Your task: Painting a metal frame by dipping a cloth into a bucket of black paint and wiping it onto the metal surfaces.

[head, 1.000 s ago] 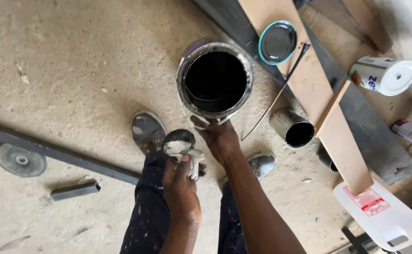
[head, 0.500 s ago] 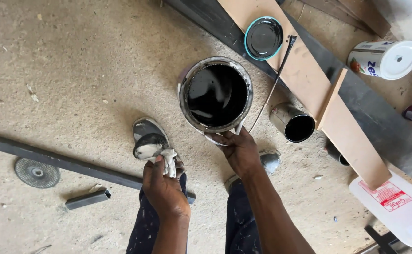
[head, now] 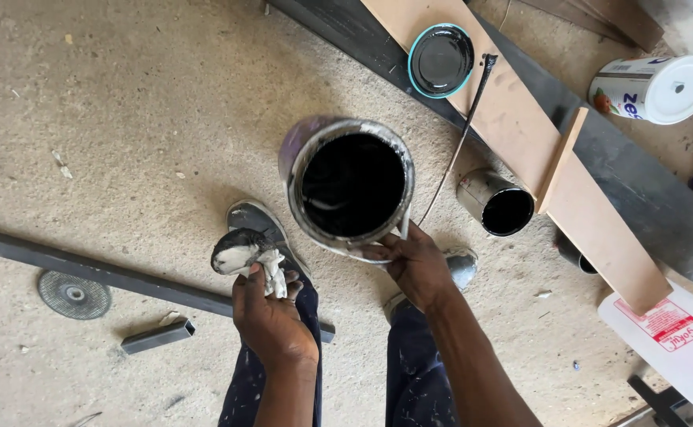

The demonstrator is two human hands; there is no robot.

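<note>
The open paint can [head: 352,188], centre frame above the floor [head: 125,119], is being gripped at its six-o'clock rim by the right hand [head: 413,261], likely heavy, sloshing and paint-slick, while a soft rag [head: 243,255] is being clenched in the left hand [head: 271,316].

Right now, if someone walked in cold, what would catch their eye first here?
First the big can of black paint in the middle, gripped at its near rim by the right hand. Next, the left hand just left of it, clutching a paint-smeared rag above a shoe. Behind, a black-coated lid lies on a board, with a small open tin beside the board.
</note>
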